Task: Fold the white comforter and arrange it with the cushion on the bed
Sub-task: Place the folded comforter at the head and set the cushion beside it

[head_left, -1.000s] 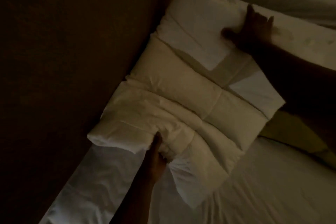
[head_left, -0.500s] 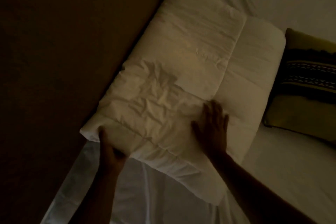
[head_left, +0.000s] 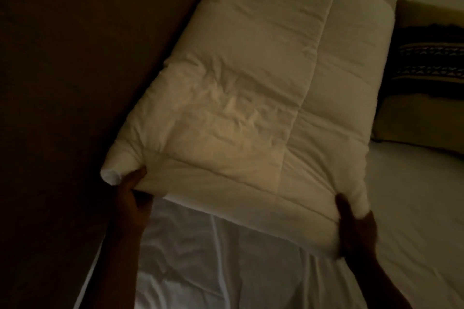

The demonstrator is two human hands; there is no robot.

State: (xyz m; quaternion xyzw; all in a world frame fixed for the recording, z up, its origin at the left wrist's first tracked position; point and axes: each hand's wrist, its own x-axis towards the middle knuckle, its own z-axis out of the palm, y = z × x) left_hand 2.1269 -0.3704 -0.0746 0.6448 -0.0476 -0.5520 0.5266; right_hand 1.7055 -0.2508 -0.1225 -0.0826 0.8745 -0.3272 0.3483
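The white comforter [head_left: 251, 98] lies folded into a thick quilted rectangle along the left edge of the bed [head_left: 414, 208]. My left hand [head_left: 130, 193] grips its near left corner, thumb on top. My right hand [head_left: 356, 228] grips the near right corner, fingers curled round the padded edge. The near edge looks raised a little off the sheet. An olive cushion [head_left: 426, 70] with a dark patterned band sits right of the comforter, touching its far right side.
A dark floor or wall [head_left: 62, 83] fills the left side, right beside the bed edge. A wrinkled white sheet [head_left: 226, 271] covers the mattress between my arms and to the right. The room is dim.
My right hand left the top of the comforter and took the near right corner. My left hand shifted to grip the near left corner, and the near edge has lifted slightly.
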